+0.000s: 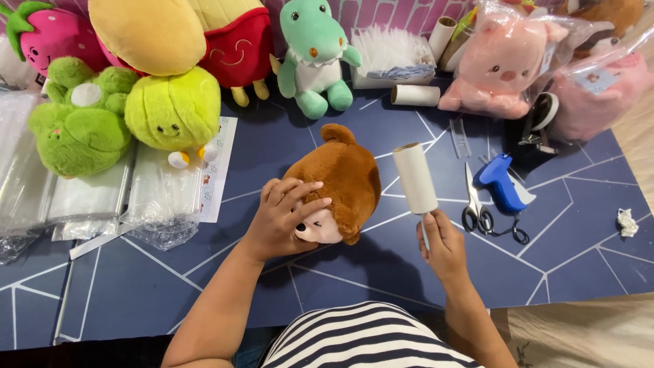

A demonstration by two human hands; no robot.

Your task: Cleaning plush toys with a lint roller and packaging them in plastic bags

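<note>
I am pressing my left hand [286,211] down on the brown monkey plush [344,180], which is lying in the middle of the dark blue table [204,293]; my fingers are spreading over its head and covering part of its pale face, so I cannot make out most of its features. My right hand [443,245] is closing around the handle of a lint roller [415,178], and the handle is almost wholly hidden in my grip; the pale roll is standing up just beside the monkey, not touching it as far as I can tell.

To the right, scissors [475,204] are lying next to a blue glue gun [499,181], whose cord is curling toward me. A crumpled scrap of paper [627,222] is sitting near the right edge. Further back, a green dinosaur plush [315,54] is sitting upright, a bare cardboard tube [415,95] is lying beside it, and a pink pig plush [501,68] is sitting inside a clear bag that is blurring its outline. On the left, two green plush toys [122,116] are resting on stacks of clear plastic bags [88,197]. A strawberry plush [44,34] is being cut off by the top edge.
</note>
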